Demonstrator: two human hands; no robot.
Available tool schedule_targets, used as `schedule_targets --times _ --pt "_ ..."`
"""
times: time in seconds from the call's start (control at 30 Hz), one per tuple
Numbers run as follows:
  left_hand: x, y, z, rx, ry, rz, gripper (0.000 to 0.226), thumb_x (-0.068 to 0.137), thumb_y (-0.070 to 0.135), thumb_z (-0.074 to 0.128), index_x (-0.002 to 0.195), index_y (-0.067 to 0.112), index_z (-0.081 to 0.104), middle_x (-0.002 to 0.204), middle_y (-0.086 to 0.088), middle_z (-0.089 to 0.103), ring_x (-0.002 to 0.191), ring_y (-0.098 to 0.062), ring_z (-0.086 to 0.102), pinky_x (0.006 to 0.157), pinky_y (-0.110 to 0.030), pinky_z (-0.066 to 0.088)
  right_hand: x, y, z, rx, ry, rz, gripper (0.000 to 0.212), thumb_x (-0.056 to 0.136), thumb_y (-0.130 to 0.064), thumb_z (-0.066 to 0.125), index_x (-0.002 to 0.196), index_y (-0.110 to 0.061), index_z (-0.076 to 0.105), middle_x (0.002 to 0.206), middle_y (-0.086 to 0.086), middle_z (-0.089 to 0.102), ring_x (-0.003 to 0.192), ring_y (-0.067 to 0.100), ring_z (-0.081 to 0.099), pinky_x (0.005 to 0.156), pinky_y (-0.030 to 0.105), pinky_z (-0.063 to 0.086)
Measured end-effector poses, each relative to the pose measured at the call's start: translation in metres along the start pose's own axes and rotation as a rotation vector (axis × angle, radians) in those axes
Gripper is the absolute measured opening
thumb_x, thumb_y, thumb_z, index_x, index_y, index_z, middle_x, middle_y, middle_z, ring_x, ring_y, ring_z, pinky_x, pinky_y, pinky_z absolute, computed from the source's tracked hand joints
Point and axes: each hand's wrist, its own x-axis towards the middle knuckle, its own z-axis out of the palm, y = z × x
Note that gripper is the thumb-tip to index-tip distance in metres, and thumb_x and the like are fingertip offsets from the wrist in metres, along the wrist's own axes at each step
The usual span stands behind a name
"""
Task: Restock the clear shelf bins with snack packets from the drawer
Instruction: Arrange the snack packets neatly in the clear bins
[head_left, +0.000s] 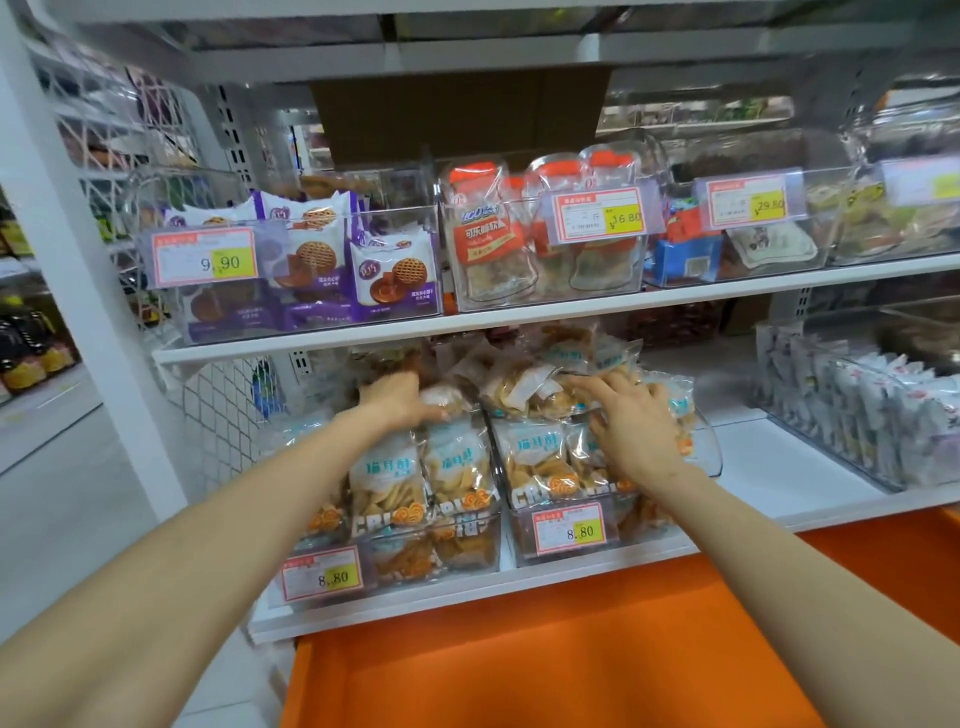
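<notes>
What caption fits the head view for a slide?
Left hand and right hand touch snack packets in clear bins.

Head camera looks forward and down, close to the shelf bins.

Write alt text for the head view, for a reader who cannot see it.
A person's left hand and right hand rest on snack packets heaped in two clear bins tagged 8.80 on a shop shelf. An orange drawer stands open below; purple biscuit packets fill a bin above.
</notes>
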Motion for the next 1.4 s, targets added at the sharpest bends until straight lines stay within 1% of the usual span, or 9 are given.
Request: schedule_targets --times 0.1,0.23,0.4,0.5,0.63,0.87,1.07,1.27,1.4 --pt "0.002 -0.001 0.008 0.002 -0.051 0.037 0.069 0.078 0.058 0.064 0.125 0.010 0.051 0.125 -0.009 0.057 0.109 -0.027 0.056 0.097 -0.044 0.044 0.004 0.000 0.003 -0.012 0.013 0.035 0.042 0.088 -0.011 0.056 0.127 -0.027 0.057 0.116 0.003 0.063 0.108 0.025 0.053 0.087 0.036 0.025" --pt "0.001 0.019 0.007 -0.148 0.089 0.198 0.072 0.080 0.057 0.062 0.134 0.014 0.044 0.134 -0.009 0.052 0.118 -0.029 0.052 0.099 -0.042 0.042 0.007 -0.002 0.007 0.071 0.082 0.044 0.032 0.084 -0.009 0.063 0.113 -0.021 0.066 0.101 0.004 0.068 0.095 0.026 0.059 0.080 0.033 0.020" --pt "-0.002 0.059 0.014 -0.095 -0.030 0.302 0.084 0.077 0.052 0.068 0.144 0.027 0.025 0.145 -0.007 0.041 0.131 -0.031 0.039 0.109 -0.049 0.022 0.005 -0.004 0.004 0.203 0.121 0.074 0.022 0.087 -0.008 0.060 0.105 -0.019 0.066 0.096 -0.001 0.063 0.089 0.021 0.056 0.079 0.026 0.016" --pt "0.000 0.067 0.019 -0.125 0.029 0.292 0.075 0.077 0.043 0.070 0.140 0.027 0.031 0.140 -0.005 0.047 0.127 -0.029 0.044 0.110 -0.050 0.025 0.002 -0.003 0.005 0.285 0.131 0.070 0.021 0.085 -0.006 0.063 0.102 -0.016 0.066 0.090 -0.002 0.060 0.085 0.022 0.057 0.084 0.028 0.024" --pt "-0.001 0.064 0.021 -0.330 0.115 0.230 0.069 0.075 0.038 0.073 0.133 0.023 0.039 0.133 -0.005 0.052 0.123 -0.028 0.047 0.111 -0.049 0.025 0.001 -0.003 0.006 0.379 0.142 0.088 0.020 0.084 -0.006 0.064 0.101 -0.016 0.066 0.091 -0.002 0.061 0.082 0.021 0.058 0.086 0.046 0.047" --pt "-0.005 0.031 0.009 -0.793 0.234 0.084 0.073 0.077 0.034 0.074 0.137 0.013 0.038 0.134 -0.008 0.051 0.125 -0.029 0.046 0.110 -0.049 0.030 -0.001 -0.009 -0.003 0.486 0.206 0.051 0.017 0.084 -0.004 0.064 0.099 -0.013 0.065 0.094 -0.003 0.060 0.085 0.018 0.057 0.080 0.046 0.053" --pt "-0.013 -0.002 -0.001 -0.400 0.319 -0.151 0.037 0.085 0.038 0.062 0.107 0.009 0.057 0.110 -0.011 0.061 0.116 -0.033 0.050 0.112 -0.050 0.017 0.001 -0.025 -0.001 0.468 0.196 -0.011 0.015 0.083 0.001 0.064 0.096 -0.006 0.064 0.094 0.008 0.062 0.083 0.018 0.056 0.077 0.039 0.051" --pt "-0.014 -0.011 -0.001 -0.091 0.100 -0.203 0.054 0.093 0.054 0.042 0.120 0.009 0.056 0.137 -0.019 0.047 0.132 -0.038 0.034 0.113 -0.050 0.018 0.008 -0.050 0.011 0.466 0.172 -0.027 0.008 0.084 0.001 0.064 0.090 -0.002 0.059 0.090 0.004 0.055 0.079 0.014 0.051 0.069 0.009 0.038" --pt "-0.017 -0.002 -0.004 -0.156 0.277 -0.037 0.041 0.098 0.042 0.038 0.110 0.008 0.056 0.121 -0.016 0.057 0.117 -0.033 0.048 0.104 -0.044 0.028 0.018 -0.068 0.023 0.509 0.134 0.007 0.008 0.087 -0.004 0.062 0.088 -0.006 0.054 0.089 0.002 0.051 0.079 0.017 0.052 0.072 0.022 0.043"
